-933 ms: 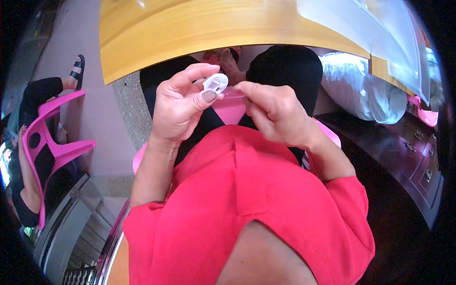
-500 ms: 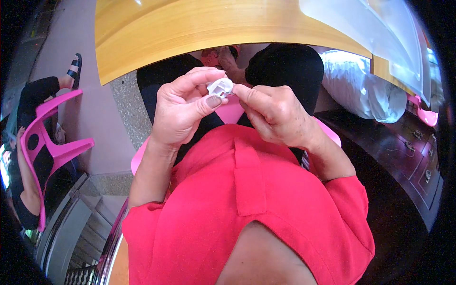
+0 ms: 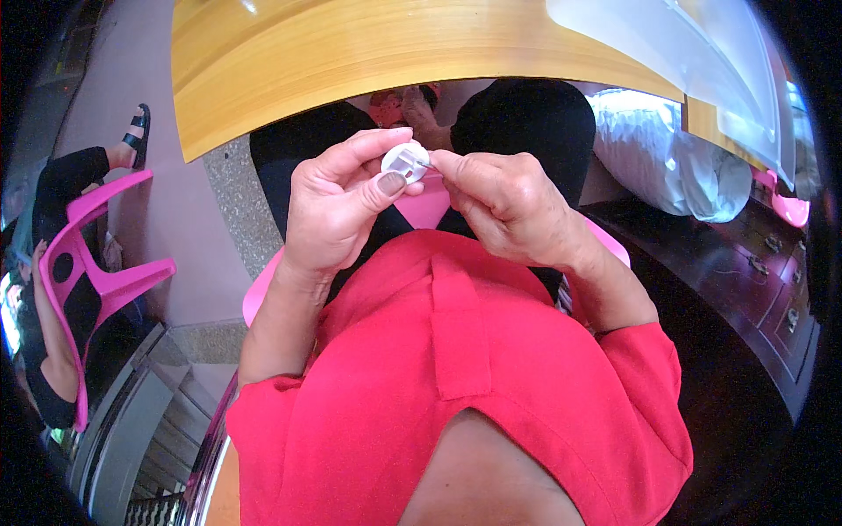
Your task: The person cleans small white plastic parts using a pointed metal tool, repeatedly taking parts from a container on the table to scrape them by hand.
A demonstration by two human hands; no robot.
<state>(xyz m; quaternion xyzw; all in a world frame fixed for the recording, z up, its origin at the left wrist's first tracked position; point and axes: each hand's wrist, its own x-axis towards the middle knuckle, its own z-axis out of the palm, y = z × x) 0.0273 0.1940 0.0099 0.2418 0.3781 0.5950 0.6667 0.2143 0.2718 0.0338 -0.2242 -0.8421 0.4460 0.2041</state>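
A small round white plastic piece [image 3: 403, 159], with a recess and a slot in its face, is held over my lap. My left hand [image 3: 333, 197] grips it by its edge between thumb and fingers. Close against its right side, my right hand [image 3: 504, 197] is closed in a pinch, thumb and forefinger at the rim. A thin dark tip shows between that pinch and the piece, too small to make out.
Ahead is a yellow wooden table [image 3: 351, 66] with a translucent plastic sheet or bin [image 3: 649, 44] at its right. Beneath that side sits a stuffed white bag [image 3: 653, 158]. At the left, another person sits on a pink chair [image 3: 101, 276].
The white piece has been tilted so its round face now shows more fully. Both hands keep nearly the same place and hold.
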